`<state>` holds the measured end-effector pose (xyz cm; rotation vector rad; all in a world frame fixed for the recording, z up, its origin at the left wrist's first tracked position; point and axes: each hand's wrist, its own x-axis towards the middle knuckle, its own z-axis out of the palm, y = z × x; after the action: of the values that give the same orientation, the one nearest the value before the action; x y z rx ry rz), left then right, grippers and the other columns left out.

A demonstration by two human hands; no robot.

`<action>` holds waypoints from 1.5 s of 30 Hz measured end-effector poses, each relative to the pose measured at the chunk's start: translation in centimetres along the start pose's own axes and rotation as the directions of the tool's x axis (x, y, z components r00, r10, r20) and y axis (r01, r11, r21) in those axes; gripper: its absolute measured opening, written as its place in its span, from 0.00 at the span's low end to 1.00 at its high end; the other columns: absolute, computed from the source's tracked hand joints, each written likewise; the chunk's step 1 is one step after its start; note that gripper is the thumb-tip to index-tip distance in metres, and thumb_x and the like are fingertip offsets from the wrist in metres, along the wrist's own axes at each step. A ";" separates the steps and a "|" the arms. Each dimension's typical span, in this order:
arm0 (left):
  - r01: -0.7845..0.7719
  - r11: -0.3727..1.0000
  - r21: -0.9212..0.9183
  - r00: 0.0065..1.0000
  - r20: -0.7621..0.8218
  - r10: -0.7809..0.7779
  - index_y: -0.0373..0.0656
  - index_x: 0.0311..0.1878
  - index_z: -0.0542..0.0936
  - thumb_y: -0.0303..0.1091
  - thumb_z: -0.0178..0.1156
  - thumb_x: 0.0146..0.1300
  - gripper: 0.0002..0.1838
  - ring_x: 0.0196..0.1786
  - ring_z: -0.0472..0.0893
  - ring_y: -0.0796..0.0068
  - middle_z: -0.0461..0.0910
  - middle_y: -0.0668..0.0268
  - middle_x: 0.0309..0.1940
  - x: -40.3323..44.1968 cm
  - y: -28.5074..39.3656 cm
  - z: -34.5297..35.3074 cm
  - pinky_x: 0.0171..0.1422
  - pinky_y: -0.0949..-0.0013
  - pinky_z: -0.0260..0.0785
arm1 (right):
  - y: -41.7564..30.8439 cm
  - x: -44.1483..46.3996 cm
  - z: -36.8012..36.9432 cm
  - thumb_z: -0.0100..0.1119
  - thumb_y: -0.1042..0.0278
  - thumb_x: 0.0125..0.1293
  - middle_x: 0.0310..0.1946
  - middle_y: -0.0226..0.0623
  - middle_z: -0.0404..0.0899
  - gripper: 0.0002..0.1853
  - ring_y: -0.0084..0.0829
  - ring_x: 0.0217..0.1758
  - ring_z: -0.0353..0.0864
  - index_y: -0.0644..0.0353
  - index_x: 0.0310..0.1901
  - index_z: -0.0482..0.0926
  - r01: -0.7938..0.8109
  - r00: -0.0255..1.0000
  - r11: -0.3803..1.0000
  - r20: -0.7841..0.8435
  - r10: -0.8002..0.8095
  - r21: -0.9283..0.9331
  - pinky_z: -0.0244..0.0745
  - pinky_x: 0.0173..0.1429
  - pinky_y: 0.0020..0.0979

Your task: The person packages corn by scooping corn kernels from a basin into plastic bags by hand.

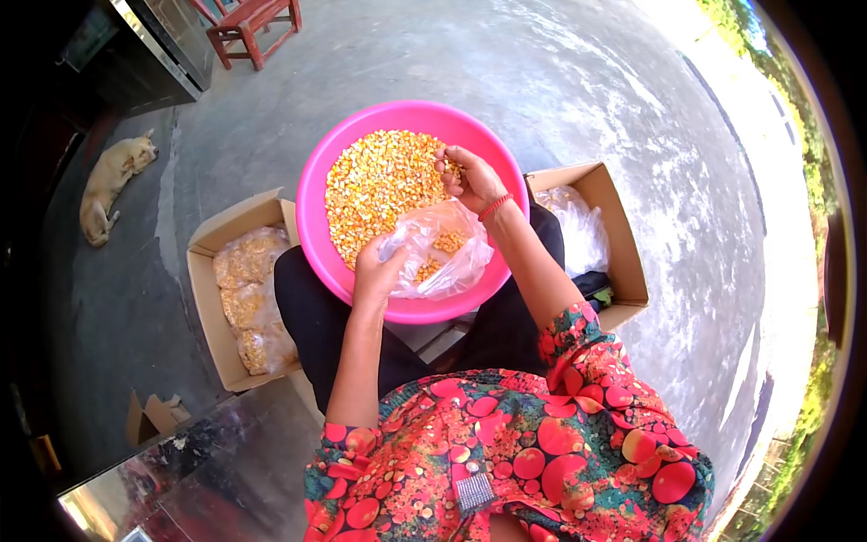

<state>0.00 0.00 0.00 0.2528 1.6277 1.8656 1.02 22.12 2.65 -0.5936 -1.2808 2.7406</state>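
Note:
A pink basin (312, 212) rests on my lap, with loose corn kernels (375, 181) heaped in its far left part. My left hand (377, 269) grips the edge of a clear plastic bag (465, 282) over the near side of the basin. Some kernels lie inside the bag. My right hand (474, 181), a red band at its wrist, is curled closed around corn kernels above the basin's right side, just beyond the bag.
A cardboard box (206, 298) on my left holds filled bags of corn (248, 289). On my right, another cardboard box (623, 235) contains clear plastic bags (576, 226). A dog (113, 185) lies on the concrete floor at far left, and a red wooden chair (244, 27) stands beyond.

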 end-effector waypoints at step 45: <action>-0.085 0.965 0.247 0.991 0.125 0.055 0.35 0.38 0.76 0.29 0.52 0.59 0.08 0.28 0.71 0.83 0.76 0.67 0.24 0.2 -2.0 0.1 0.32 0.74 0.65 | 3.6 2.1 0.5 0.39 0.64 0.67 0.31 0.34 0.74 0.10 0.24 0.27 0.74 0.58 0.38 0.71 -0.139 0.990 0.990 0.019 0.140 -0.022 0.76 0.30 0.21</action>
<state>0.50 0.24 -1.90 0.5253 1.7933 1.6577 -0.71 19.86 -0.45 -0.6838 -1.3216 2.8551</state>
